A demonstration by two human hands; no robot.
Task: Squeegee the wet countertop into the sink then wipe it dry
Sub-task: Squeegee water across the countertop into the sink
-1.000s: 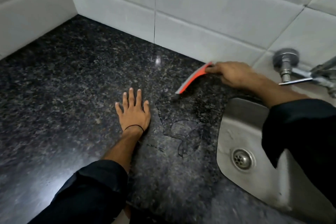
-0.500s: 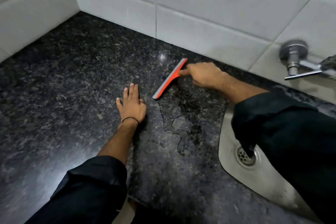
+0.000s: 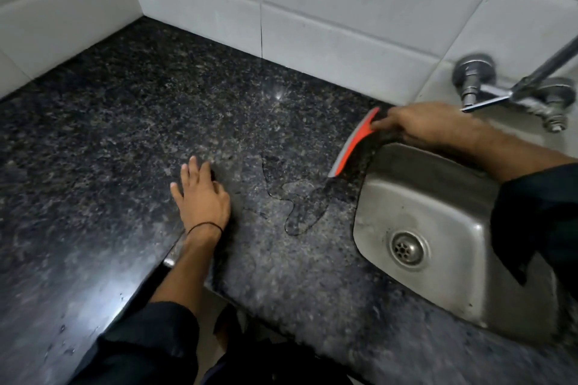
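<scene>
You kept your right hand (image 3: 419, 125) clamped on the orange squeegee (image 3: 353, 144), blade by the sink (image 3: 469, 300) rim to shed the puddle (image 3: 297, 197), while your empty left hand (image 3: 201, 197) lay spread, bracing on the countertop (image 3: 125, 134).

Colours on my feed: black speckle, white tile, one orange tool

I see a black countertop (image 3: 131, 122) flecked grey and tan, white glossy wall tiles (image 3: 328, 3) at the far side, a dull silver sink (image 3: 438, 197) on the right, a chrome tap (image 3: 488, 84), an orange squeegee (image 3: 355, 142) with a grey blade edge, black sleeves (image 3: 147, 344), and a thin black wristband (image 3: 205, 226).
</scene>
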